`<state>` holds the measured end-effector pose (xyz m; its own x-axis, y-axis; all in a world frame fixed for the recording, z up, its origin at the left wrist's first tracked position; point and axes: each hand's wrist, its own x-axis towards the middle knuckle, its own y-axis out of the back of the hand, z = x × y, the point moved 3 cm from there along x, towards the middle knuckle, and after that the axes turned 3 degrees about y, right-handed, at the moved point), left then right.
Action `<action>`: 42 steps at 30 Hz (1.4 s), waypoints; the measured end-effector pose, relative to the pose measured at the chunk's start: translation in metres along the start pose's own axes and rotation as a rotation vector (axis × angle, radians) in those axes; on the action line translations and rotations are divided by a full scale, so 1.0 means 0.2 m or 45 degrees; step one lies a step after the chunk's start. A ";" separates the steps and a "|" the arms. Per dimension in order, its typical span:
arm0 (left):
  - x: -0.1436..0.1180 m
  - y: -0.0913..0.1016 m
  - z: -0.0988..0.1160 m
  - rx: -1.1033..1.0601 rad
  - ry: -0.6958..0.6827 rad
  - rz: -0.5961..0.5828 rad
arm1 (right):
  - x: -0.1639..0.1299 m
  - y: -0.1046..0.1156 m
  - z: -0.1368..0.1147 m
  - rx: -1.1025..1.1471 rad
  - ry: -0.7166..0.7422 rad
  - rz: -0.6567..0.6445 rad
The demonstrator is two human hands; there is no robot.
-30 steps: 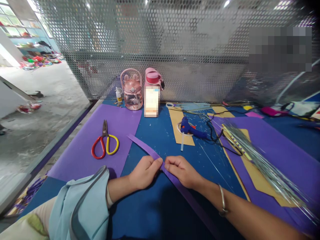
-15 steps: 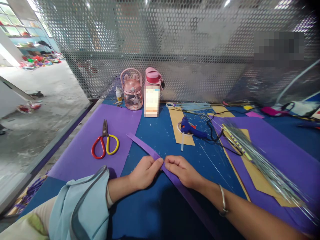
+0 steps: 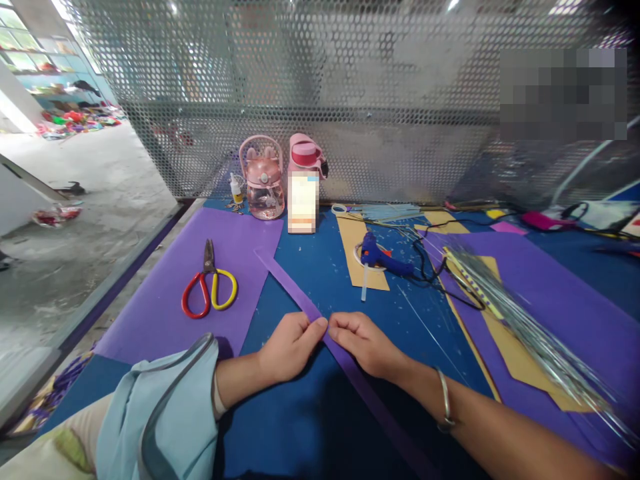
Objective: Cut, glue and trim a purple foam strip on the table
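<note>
A long, narrow purple strip (image 3: 295, 293), like paper or foam sheet, runs slantwise between my hands. My left hand (image 3: 293, 345) pinches it near its middle, thumb on top. Close beside, my right hand (image 3: 369, 343) pinches the same strip with thumb and curled fingers; the fingertips of both hands nearly meet. The strip's far end lies over a purple sheet (image 3: 150, 300), while its near end trails down toward the front edge. Scissors (image 3: 209, 283) with one red and one yellow handle rest on that sheet, left of my hands.
Beyond my hands lies a blue glue gun (image 3: 385, 257) with a black cord. A bundle of thin wires (image 3: 525, 327) covers sheets at right. At the back stand a pink bottle (image 3: 265, 183), a phone (image 3: 303, 203) and a small glue bottle (image 3: 235, 189) before a perforated metal panel (image 3: 350, 80).
The strip's far end has swung up and lies straighter, further over the purple sheet. Both hands keep their pinch in nearly the same spot.
</note>
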<state>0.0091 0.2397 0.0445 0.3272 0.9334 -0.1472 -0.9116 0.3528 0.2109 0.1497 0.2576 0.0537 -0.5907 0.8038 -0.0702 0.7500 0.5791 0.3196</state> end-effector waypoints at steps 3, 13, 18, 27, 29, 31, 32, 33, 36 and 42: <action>0.00 0.00 0.00 -0.021 0.010 0.003 | 0.00 0.00 0.00 -0.028 0.006 -0.008; 0.00 0.00 0.00 -0.003 -0.021 0.023 | 0.00 0.00 0.00 0.012 -0.002 0.002; 0.00 0.00 0.00 -0.024 -0.012 0.042 | 0.00 0.01 0.00 -0.005 0.007 0.015; 0.00 0.00 0.00 0.011 -0.048 0.036 | 0.00 0.00 0.01 0.044 -0.007 0.052; 0.00 0.00 0.01 -0.015 -0.052 0.037 | 0.00 0.01 0.01 0.034 -0.005 0.056; 0.00 0.00 0.00 -0.049 -0.018 0.057 | 0.00 0.01 0.01 0.022 -0.005 0.055; 0.00 0.00 0.00 -0.058 0.002 0.069 | 0.00 0.01 0.01 0.019 -0.006 0.054; 0.00 0.00 -0.01 -0.059 0.017 0.077 | 0.00 0.01 0.01 0.021 -0.007 0.051; 0.00 0.00 0.00 -0.037 0.007 0.077 | 0.00 0.01 0.01 0.047 -0.010 0.043; -0.01 -0.01 0.01 -0.006 -0.060 0.051 | 0.00 0.00 0.00 0.064 -0.009 0.038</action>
<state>0.0102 0.2384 0.0461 0.3018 0.9488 -0.0934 -0.9253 0.3151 0.2109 0.1500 0.2584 0.0534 -0.5658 0.8217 -0.0683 0.7813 0.5608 0.2739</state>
